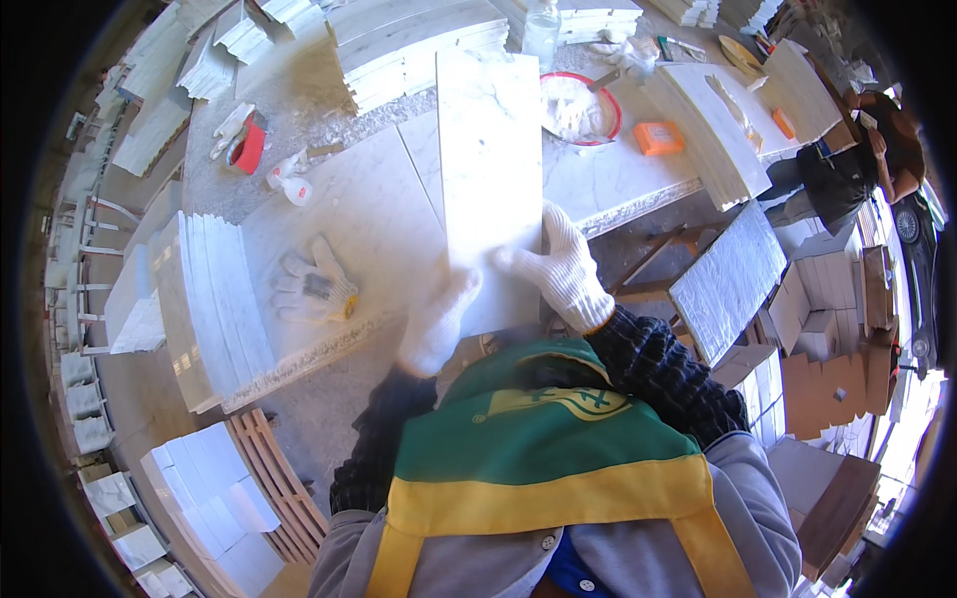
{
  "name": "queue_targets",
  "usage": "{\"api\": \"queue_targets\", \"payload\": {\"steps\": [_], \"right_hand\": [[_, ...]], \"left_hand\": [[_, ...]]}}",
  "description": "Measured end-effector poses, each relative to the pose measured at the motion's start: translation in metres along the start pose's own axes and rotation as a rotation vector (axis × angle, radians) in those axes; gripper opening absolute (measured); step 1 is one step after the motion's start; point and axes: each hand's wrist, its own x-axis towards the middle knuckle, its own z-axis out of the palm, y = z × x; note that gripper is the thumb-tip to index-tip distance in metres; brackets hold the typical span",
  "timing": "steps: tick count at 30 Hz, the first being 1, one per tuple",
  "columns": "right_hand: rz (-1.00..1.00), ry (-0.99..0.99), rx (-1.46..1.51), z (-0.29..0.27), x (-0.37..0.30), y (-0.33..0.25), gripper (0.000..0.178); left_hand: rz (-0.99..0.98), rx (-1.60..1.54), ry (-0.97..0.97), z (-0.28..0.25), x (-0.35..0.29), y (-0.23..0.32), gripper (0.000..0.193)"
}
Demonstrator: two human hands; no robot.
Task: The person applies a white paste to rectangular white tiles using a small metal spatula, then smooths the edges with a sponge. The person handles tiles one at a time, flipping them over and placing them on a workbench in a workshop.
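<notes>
Each grip clamps the marble slab (pixel 490 159)'s near edge, spare gloves (pixel 314 284) lying left, red bowl (pixel 581 108) beyond.

Marble-topped workbench (pixel 329 214), white slab (pixel 490 149), spare gloves (pixel 314 284), red bowl (pixel 610 105)

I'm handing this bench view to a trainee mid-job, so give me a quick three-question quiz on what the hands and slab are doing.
1. True or false: both gloved hands grip the near end of the white marble slab.
2. What lies on the bench left of the slab? A) a spare pair of gloves B) a hammer C) a drill
3. What colour is the rim of the bowl beyond the slab?

Key: 1 true: left hand and right hand are both on it. 2 A: spare gloves. 3 red.
</notes>
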Motion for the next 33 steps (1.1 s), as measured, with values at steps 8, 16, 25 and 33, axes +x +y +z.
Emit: {"api": "queue_targets", "payload": {"steps": [8,16,25,33], "right_hand": [[0.037,-0.056,-0.051,-0.024,0.001,-0.013,0.054],[-0.052,-0.415,-0.088,-0.078,0.006,0.016,0.041],[0.119,-0.737,0.125,-0.063,0.002,0.04,0.039],[-0.155,-0.82,-0.411,0.011,0.062,0.072,0.042]], "left_hand": [[0.051,0.138,0.067,0.026,-0.013,-0.014,0.026],[0.019,-0.003,0.056,0.021,-0.015,-0.048,0.031],[0.034,0.178,0.382,0.033,-0.038,-0.035,0.038],[0.209,-0.225,0.639,0.049,-0.127,-0.05,0.037]]}}
